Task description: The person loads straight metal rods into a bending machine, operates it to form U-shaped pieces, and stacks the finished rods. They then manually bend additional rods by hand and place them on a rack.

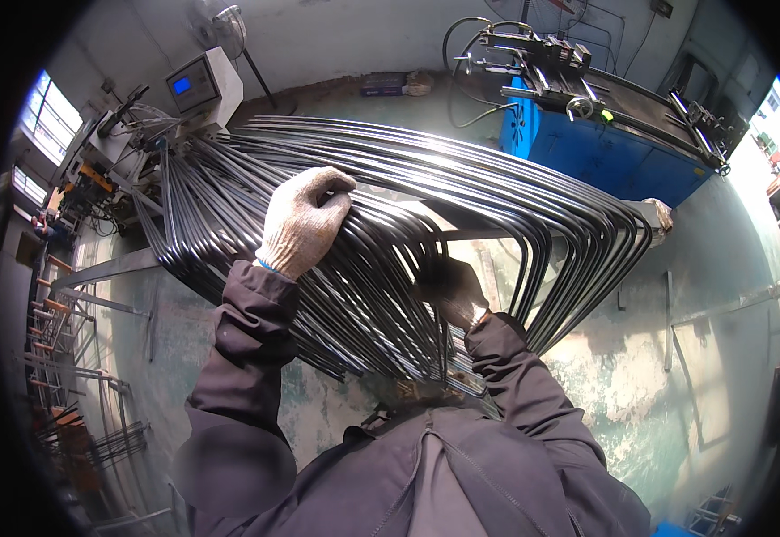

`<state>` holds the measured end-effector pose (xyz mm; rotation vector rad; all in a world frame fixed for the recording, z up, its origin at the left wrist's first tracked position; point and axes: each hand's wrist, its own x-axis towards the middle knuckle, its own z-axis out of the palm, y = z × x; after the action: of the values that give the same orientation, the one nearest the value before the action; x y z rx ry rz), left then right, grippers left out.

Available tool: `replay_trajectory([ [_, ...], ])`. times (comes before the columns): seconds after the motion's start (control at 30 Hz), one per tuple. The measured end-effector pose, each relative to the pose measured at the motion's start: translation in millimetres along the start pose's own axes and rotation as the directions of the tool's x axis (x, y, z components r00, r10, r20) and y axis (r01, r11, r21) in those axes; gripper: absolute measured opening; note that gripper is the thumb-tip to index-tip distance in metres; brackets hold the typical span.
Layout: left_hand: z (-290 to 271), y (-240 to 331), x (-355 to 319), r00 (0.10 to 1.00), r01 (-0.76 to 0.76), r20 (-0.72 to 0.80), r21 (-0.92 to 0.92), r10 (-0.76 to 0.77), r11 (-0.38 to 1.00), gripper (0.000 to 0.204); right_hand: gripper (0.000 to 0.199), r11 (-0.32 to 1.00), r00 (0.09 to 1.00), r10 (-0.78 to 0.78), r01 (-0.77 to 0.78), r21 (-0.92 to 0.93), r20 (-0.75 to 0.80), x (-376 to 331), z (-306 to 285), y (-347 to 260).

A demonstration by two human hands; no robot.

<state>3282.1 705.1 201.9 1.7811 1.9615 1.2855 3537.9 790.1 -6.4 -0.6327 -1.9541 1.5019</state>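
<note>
A large bunch of dark, shiny bent metal tubes (488, 174) spreads across the middle, resting in nested rows. My left hand (305, 222), in a whitish knit glove, lies over the middle rows with its fingers curled closed at the tubes' upper side. Its fingertips are turned away, so how many tubes it grips cannot be told. My right hand (454, 291), in a glove with a dark, shadowed front, is closed around the tubes near their bends. Part of its fingers is lost among them.
A light-coloured beam end (657, 215) shows under the tubes at right. Behind stands a blue machine (605, 152) with a handwheel and hoses. At far left is a machine with a screen box (195, 85). A fan (220, 27) stands by the wall; racks (55, 309) line the left.
</note>
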Motion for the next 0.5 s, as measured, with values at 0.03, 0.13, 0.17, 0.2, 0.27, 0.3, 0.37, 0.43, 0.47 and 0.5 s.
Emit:
replay_trajectory([
  [0.03,1,2,-1,0.999,-0.046,-0.026,0.049,0.048,0.998,0.021,0.023,1.000,1.000,-0.006,0.006,0.006,-0.011,-1,2,0],
  [0.13,12,20,-16,0.935,-0.298,-0.107,0.284,0.338,0.912,0.021,0.021,1.000,1.000,0.006,-0.007,-0.025,-0.030,0,5,1],
  [0.17,17,27,-23,0.891,-0.394,-0.095,0.320,0.444,0.861,0.024,0.021,0.999,0.999,-0.010,0.009,-0.046,-0.035,0,7,0],
  [0.2,24,34,-31,0.853,-0.464,-0.062,0.364,0.518,0.808,0.027,0.020,0.995,0.999,-0.030,0.026,-0.101,-0.036,0,8,0],
  [0.27,40,47,-51,0.841,-0.481,0.000,0.455,0.540,0.749,0.036,0.021,0.999,0.998,0.002,-0.005,-0.047,-0.055,-2,9,-1],
  [0.3,45,49,-54,0.848,-0.461,-0.012,0.479,0.531,0.747,0.040,0.021,0.996,0.999,-0.006,0.002,-0.084,-0.049,-3,8,-2],
  [0.37,49,50,-58,0.864,-0.432,0.002,0.515,0.503,0.740,0.049,0.022,0.994,0.998,-0.036,0.031,-0.105,-0.044,-3,7,-4],
  [0.43,50,49,-58,0.872,-0.404,-0.030,0.519,0.489,0.753,0.049,0.022,0.999,0.999,0.032,-0.031,0.022,-0.040,-3,5,-6],
  [0.47,50,48,-58,0.877,-0.388,-0.045,0.521,0.478,0.761,0.049,0.022,0.996,0.995,0.085,-0.083,0.039,-0.047,-3,5,-8],
  [0.5,51,47,-57,0.872,-0.386,-0.060,0.525,0.485,0.759,0.049,0.022,0.977,0.989,0.138,-0.129,0.169,-0.045,-3,5,-9],
])
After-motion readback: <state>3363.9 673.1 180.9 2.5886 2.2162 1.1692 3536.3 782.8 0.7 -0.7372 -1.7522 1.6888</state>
